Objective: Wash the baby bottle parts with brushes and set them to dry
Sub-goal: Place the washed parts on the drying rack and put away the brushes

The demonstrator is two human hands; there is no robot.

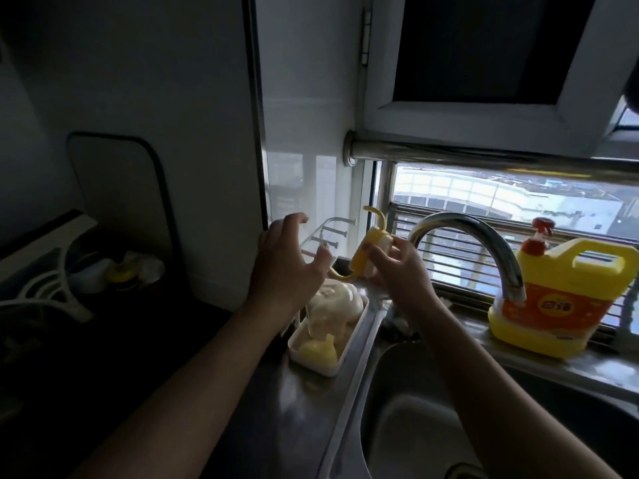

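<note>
My right hand [397, 271] grips a yellow bottle collar with curved handles [366, 252], held up in front of the tap, above the counter's edge. My left hand [290, 261] hovers open beside it with fingers spread and nothing in it, above a white tray [311, 361]. In that tray lie pale bottle parts [332, 305] and a yellowish teat [320, 350]. No brush is visible in either hand.
A curved steel tap [484, 243] arches over the steel sink [432, 426]. A yellow detergent jug with a red pump [560, 292] stands on the window ledge at right. Small wall hooks [332, 233] sit behind my left hand. A dark dish rack with dishes [114, 267] is at left.
</note>
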